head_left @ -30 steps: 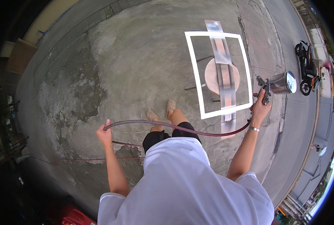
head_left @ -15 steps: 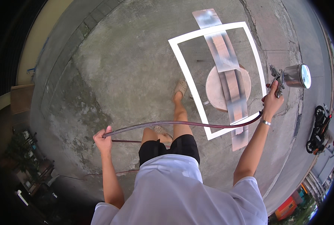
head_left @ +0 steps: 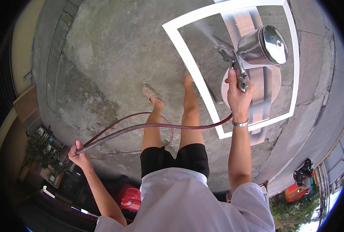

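Note:
My right hand (head_left: 239,94) is closed around the handle of a metal spray gun (head_left: 230,56), whose shiny cup (head_left: 253,48) sticks out to the right. A pale mist (head_left: 205,31) leaves its nozzle toward the upper left. The gun is over a white rectangular frame (head_left: 191,54), which lies across a paint-streaked board (head_left: 260,98) on a round stool (head_left: 275,83). Out at the lower left, my left hand (head_left: 79,154) grips the dark red hose (head_left: 160,125) that runs to the gun. My right hand covers part of the board and stool.
Stained, cracked concrete floor (head_left: 106,58) surrounds my feet. A loop of the hose (head_left: 172,133) hangs or lies by my legs. Behind me are a red object (head_left: 129,197) and potted plants (head_left: 42,149). A motorcycle (head_left: 304,172) stands at the far right.
The spray gun has swung left from beyond the frame's right side to over it, and mist now shows. My left hand has moved left and nearer with the hose. My feet have shifted.

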Tool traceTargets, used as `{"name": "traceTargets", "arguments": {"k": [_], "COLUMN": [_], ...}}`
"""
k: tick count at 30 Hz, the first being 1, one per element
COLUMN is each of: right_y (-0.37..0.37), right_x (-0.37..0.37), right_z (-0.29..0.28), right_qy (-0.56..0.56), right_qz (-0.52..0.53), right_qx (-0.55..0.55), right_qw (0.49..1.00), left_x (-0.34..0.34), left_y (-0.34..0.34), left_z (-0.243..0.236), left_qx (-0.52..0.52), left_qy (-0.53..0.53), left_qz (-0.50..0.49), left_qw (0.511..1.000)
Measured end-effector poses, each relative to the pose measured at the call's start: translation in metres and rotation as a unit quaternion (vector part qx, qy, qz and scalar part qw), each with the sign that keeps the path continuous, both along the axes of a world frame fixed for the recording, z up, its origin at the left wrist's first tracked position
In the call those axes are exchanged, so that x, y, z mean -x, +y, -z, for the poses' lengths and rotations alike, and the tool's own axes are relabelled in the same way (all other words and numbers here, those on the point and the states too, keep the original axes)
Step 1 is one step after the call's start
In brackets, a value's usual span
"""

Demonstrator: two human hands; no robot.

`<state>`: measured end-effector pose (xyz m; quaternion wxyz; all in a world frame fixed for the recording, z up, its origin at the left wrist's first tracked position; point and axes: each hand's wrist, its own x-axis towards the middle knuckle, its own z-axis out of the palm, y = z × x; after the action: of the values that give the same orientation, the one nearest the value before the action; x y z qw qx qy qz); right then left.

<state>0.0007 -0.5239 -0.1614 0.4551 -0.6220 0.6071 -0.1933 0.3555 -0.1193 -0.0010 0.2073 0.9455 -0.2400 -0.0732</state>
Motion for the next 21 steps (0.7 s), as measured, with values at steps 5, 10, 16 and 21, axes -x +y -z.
{"name": "traceTargets", "arguments": {"k": [5,10,16,21], "right_y": [0.018,0.002,-0.074,-0.141], "right_x": [-0.022,-0.024,0.002,0.037], "right_z": [-0.016,-0.008,0.022,0.036], "right_qy": [-0.025,-0.029,0.047,0.078], "right_qz": [-0.057,-0.064,0.020,0.099], "right_qx": [-0.093,-0.095,0.016,0.047], "right_qw": [0.994,0.993,0.999,0.991], "left_x": [-0.028,-0.032,-0.008,0.008], "left_y": [-0.010,-0.036,-0.075,-0.106], "left_z": [-0.003,0.004,0.013,0.014], "left_qx": [-0.022,-0.020,-0.010,-0.010], "left_qy": [-0.014,-0.007,0.031,0.047], "left_qz": [-0.006,0.024,0.082,0.113], "left_qw": [1.000,0.999,0.996,0.992]}}
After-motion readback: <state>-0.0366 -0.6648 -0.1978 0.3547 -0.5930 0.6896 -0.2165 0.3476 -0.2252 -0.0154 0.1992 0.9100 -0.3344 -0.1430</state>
